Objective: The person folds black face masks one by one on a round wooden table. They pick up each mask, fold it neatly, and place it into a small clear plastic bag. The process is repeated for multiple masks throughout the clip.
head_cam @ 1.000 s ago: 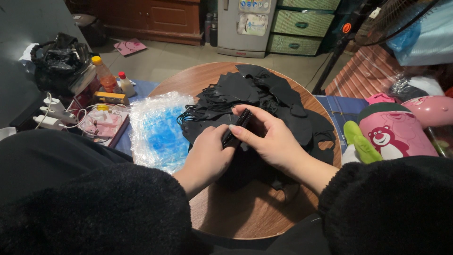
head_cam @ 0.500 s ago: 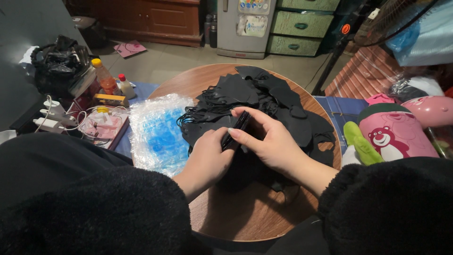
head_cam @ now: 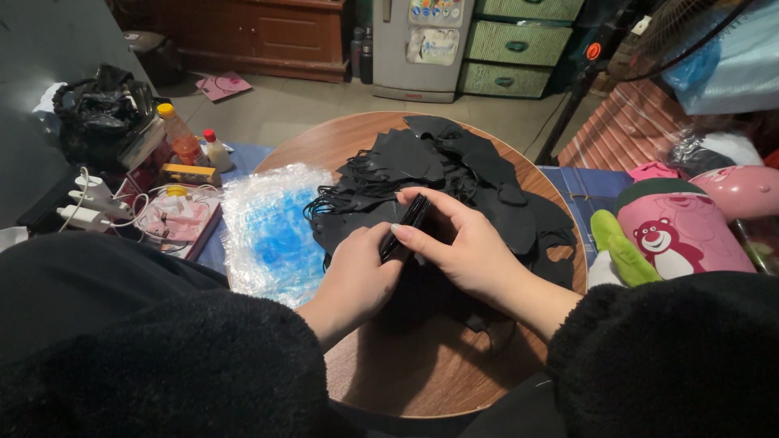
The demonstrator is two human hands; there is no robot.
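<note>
Hands pinching a thin stack of black masks [head_cam: 403, 225] (both closed on it), left hand [head_cam: 361, 272], right hand [head_cam: 462, 247], round wooden table [head_cam: 422, 373]

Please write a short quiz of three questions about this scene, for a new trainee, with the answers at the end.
1. True or false: both hands grip one thin stack of black masks.
2. What lies on the round wooden table, left of the black mask pile?
A. a clear plastic bag with blue contents
B. a white towel
C. a metal tray
3. Fill in: the pink bear-print container stands to the person's ____ side.

Key
1. True: the left hand and right hand both close on it.
2. A, the plastic bag.
3. right
</note>
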